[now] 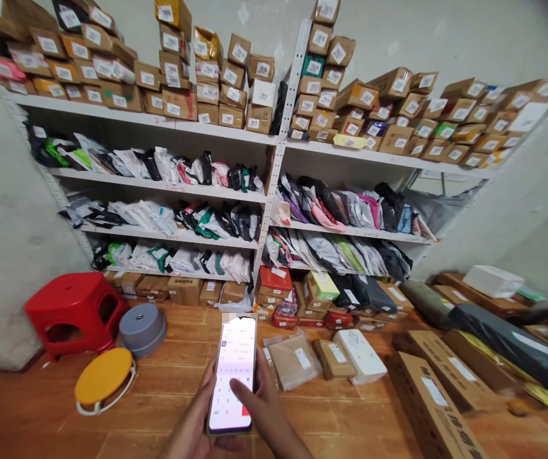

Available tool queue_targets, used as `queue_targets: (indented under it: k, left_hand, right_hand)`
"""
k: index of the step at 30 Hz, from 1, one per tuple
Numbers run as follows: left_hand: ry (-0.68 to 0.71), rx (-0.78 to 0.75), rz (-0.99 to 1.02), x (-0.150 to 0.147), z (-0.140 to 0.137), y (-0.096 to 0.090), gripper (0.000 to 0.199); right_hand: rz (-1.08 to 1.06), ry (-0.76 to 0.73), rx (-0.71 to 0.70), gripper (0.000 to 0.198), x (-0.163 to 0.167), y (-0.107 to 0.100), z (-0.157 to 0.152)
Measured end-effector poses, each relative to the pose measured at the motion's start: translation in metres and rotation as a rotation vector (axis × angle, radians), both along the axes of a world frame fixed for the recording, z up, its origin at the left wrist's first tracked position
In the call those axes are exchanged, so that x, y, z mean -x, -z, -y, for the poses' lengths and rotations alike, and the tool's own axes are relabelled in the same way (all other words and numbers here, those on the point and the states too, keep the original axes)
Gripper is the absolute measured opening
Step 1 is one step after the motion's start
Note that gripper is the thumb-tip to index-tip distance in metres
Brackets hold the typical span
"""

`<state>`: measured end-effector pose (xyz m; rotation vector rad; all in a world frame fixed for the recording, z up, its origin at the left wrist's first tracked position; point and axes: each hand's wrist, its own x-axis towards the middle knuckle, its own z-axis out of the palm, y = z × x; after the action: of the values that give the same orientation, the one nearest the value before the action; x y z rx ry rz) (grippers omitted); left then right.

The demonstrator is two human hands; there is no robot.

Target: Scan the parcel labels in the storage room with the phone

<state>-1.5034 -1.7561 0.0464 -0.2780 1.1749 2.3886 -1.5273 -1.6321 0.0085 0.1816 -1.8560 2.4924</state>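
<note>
Fingers (205, 394) of left hand (192, 427) curled up along the left edge of a slim, glossy rectangular smartphone (233, 373), clamped on it from beneath. Right hand (266, 414) wrapped behind the right edge, thumb laid flat on the lit glass near the lower keypad rows, other fingers hidden behind the case. Smartphone upright and tilted slightly, low in the middle of the view, above a floor of smooth orange-brown wooden planks (159, 382).

Just beyond the screen, flat on the planks: crinkled clear plastic pouch with a tan parcel (294, 361), small brown cardboard box (333, 359), white rectangular box (361, 355), side by side. To the right, long flat brown cardboard cartons (434, 401) with white labels, beside a long dark wrapped bundle (517, 347).

To the left, round yellow disc with a pale hoop (103, 378), grey round plastic cylinder (142, 328) and glossy red moulded plastic stool (75, 310), all close together.

Behind, white metal shelving (274, 191): top boards stacked with labelled brown cartons (388, 121), middle boards packed with soft, shiny polybags of folded clothing (197, 220), more small boxes along the bottom. Rough pale plastered walls on both sides.
</note>
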Motion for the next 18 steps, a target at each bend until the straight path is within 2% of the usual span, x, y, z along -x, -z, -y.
queue_targets:
  k: [2,5,7,9,11,14,16,18]
  left_hand:
    - [-0.01,0.014,0.009,-0.001,-0.001,-0.001,0.083]
    - [-0.063,0.008,0.029,0.0,-0.001,-0.001,0.082]
    - [-0.096,0.052,0.032,0.002,-0.001,0.0,0.087]
    - [-0.103,0.13,0.018,0.004,-0.002,0.001,0.091]
    - [-0.114,0.194,-0.004,0.006,-0.003,0.001,0.095]
    - [-0.104,0.26,-0.018,0.007,-0.001,0.001,0.099]
    - [-0.081,0.18,-0.005,0.007,0.003,0.004,0.09]
    - [-0.051,0.017,0.021,0.008,0.011,0.009,0.083]
  right_hand:
    - [0.002,0.019,-0.02,0.071,-0.001,-0.003,0.002]
    - [-0.034,-0.144,0.017,0.084,-0.004,-0.003,-0.003]
    - [-0.051,-0.253,-0.028,0.092,-0.006,-0.002,-0.009]
    - [-0.052,-0.287,-0.094,0.096,-0.007,0.0,-0.014]
    - [-0.031,-0.284,-0.101,0.093,-0.008,0.001,-0.016]
    - [0.035,-0.225,-0.099,0.075,-0.007,0.002,-0.016]
    - [0.076,-0.167,-0.1,0.067,-0.004,0.003,-0.014]
    - [0.1,-0.14,-0.025,0.07,0.0,0.003,-0.01]
